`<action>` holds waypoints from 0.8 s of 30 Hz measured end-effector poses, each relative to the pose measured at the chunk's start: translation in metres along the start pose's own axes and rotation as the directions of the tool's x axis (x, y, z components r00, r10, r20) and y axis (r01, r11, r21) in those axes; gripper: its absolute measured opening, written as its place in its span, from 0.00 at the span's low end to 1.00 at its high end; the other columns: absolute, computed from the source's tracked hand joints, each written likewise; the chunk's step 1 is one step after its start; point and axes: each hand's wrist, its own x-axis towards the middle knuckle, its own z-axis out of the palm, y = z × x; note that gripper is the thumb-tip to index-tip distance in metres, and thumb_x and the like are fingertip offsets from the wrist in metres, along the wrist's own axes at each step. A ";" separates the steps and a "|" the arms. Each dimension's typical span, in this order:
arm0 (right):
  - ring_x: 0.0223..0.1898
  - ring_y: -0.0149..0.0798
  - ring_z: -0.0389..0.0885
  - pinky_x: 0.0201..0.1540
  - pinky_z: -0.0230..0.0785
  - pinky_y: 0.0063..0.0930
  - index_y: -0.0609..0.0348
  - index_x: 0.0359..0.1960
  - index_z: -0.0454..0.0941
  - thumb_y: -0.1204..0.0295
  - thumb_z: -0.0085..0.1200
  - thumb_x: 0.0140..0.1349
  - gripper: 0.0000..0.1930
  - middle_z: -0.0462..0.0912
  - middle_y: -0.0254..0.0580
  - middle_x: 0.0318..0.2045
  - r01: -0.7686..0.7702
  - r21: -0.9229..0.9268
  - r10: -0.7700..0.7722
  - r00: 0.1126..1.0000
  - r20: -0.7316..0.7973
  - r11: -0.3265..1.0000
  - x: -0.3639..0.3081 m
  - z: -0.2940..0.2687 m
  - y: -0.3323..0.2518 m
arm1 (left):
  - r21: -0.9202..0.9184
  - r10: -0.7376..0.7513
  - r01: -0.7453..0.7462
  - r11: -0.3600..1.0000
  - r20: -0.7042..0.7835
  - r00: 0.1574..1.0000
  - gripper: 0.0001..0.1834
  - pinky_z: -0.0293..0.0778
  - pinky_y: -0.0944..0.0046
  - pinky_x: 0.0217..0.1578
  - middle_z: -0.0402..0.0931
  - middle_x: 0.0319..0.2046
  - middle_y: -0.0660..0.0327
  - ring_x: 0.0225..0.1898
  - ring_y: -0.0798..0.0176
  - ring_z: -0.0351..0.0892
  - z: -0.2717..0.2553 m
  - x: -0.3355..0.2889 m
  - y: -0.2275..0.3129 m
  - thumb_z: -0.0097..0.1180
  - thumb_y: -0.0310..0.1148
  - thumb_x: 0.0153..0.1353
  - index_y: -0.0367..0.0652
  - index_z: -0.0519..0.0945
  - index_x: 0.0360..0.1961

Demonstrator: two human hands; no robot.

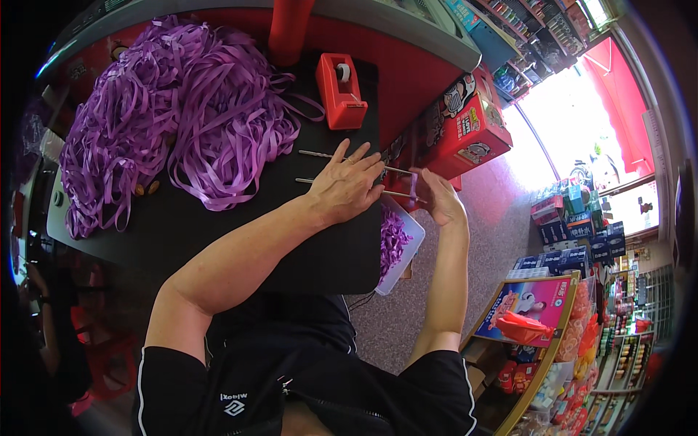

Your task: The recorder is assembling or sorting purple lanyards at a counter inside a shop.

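My left hand (347,183) lies palm down over two thin metal rods (314,153) on the black tabletop (331,254). Its fingers are stretched out, pressing the rods down. The rods run side by side to the right, past the table's edge. Around their right ends goes a short band of purple ribbon (413,189). At that end, my right hand (442,198) has its fingertips and thumb closed about the ribbon; the exact grip is partly hidden. A big heap of loose purple ribbon (182,109) covers the table's far left.
Behind the hands stands a red tape dispenser (343,94). Below the table's right edge, a pale plastic tub (408,254) holds small purple ribbon pieces. A red printed carton (465,123) sits at far right. To the right is a display rack (538,349) with packaged goods.
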 end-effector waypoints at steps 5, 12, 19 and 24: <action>0.29 0.24 0.76 0.32 0.67 0.19 0.57 0.38 0.81 0.65 0.58 0.61 0.10 0.80 0.29 0.29 -0.032 -0.226 0.049 0.996 0.072 0.974 -0.001 -0.035 0.019 | -0.013 0.014 -0.014 1.000 0.003 1.000 0.23 0.48 0.43 0.66 0.69 0.58 0.52 0.66 0.50 0.59 -0.001 0.004 0.006 0.52 0.41 0.62 0.38 0.72 0.54; 0.31 0.24 0.78 0.34 0.67 0.19 0.56 0.38 0.81 0.64 0.58 0.61 0.10 0.82 0.31 0.31 -0.006 -0.094 -0.006 0.992 -0.124 0.996 -0.011 -0.053 0.025 | 0.001 0.016 -0.016 1.000 -0.018 1.000 0.23 0.48 0.45 0.66 0.68 0.59 0.52 0.66 0.51 0.59 -0.003 0.001 0.004 0.52 0.39 0.62 0.37 0.72 0.55; 0.41 0.33 0.81 0.39 0.69 0.31 0.58 0.47 0.78 0.56 0.50 0.65 0.19 0.83 0.40 0.40 -0.090 -0.755 -0.209 0.933 -0.292 0.649 0.033 -0.119 0.164 | -0.087 0.249 -0.264 0.961 -0.150 0.957 0.20 0.49 0.48 0.67 0.68 0.59 0.55 0.66 0.54 0.60 -0.019 0.004 0.028 0.58 0.29 0.56 0.41 0.75 0.51; 0.48 0.40 0.78 0.53 0.68 0.31 0.69 0.50 0.76 0.62 0.55 0.62 0.22 0.81 0.49 0.47 0.194 -0.404 -0.345 0.873 -0.344 0.894 0.013 -0.108 0.196 | -0.112 0.505 -0.497 0.860 0.058 0.861 0.14 0.61 0.50 0.58 0.75 0.44 0.57 0.53 0.59 0.72 -0.042 -0.020 0.066 0.54 0.30 0.51 0.41 0.78 0.40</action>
